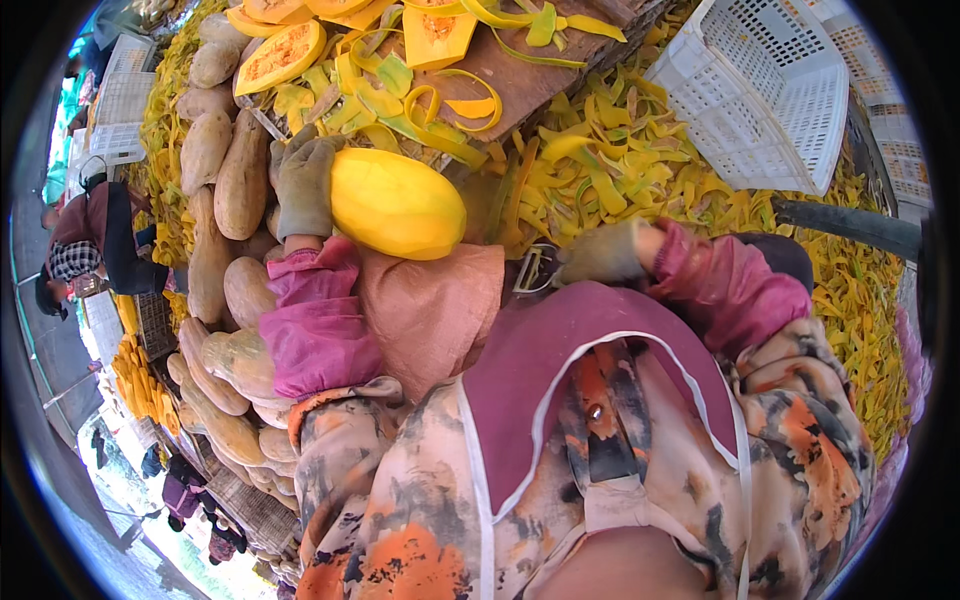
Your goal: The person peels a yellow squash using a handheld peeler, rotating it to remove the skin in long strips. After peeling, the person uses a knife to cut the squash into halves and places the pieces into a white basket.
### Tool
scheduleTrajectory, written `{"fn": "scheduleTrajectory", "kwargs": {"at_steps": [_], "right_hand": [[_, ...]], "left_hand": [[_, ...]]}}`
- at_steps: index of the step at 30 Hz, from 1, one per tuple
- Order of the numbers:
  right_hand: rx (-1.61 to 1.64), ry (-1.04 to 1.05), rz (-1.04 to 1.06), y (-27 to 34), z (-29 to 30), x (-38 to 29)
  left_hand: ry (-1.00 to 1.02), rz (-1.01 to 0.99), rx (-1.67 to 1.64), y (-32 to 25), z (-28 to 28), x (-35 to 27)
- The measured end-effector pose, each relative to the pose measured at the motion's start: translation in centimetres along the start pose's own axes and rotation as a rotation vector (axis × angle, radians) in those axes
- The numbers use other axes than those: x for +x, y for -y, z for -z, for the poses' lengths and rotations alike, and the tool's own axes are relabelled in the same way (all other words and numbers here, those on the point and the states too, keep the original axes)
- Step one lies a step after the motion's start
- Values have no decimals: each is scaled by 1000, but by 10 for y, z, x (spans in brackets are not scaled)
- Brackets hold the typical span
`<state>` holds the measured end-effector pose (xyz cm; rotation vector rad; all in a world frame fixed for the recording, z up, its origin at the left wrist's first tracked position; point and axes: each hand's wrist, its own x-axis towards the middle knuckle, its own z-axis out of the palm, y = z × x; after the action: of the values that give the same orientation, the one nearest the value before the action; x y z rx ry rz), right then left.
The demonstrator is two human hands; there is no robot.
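A gloved hand, my left hand, holds the left end of a peeled yellow squash. The squash lies sideways over a pinkish cloth on my lap, its surface bare of skin and faceted. Closer to my body and to the right, my right hand, also gloved and slightly blurred, grips a peeler with a metal frame. The peeler is apart from the squash. Just beyond my left fingers, a thin metal blade shows among the peels; its handle cannot be made out.
Halved squash and peel strips lie on a wooden board ahead. Unpeeled squashes are heaped at left. Peelings cover the ground at right, near a white plastic crate. Another person bends over at far left.
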<state>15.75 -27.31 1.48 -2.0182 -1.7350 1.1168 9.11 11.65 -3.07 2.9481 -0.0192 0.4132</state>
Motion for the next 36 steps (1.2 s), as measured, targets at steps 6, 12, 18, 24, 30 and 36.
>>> {"fn": "scheduleTrajectory", "kwargs": {"at_steps": [6, 12, 18, 24, 30, 36], "right_hand": [[-154, -286, 55, -29, 52, 68], [-189, -129, 40, -7, 46, 74], [-230, -334, 78, 2, -30, -14], [-505, -295, 123, 8, 48, 75], [140, -248, -394, 6, -29, -3], [140, -497, -344, 13, -45, 13]], "left_hand": [[141, -80, 131, -7, 8, 10], [160, -135, 179, -7, 8, 17], [201, -106, 171, -4, 5, 21], [339, -70, 165, -4, 10, 30], [304, -125, 214, 5, 3, 25], [399, -192, 231, 9, -2, 48]]}}
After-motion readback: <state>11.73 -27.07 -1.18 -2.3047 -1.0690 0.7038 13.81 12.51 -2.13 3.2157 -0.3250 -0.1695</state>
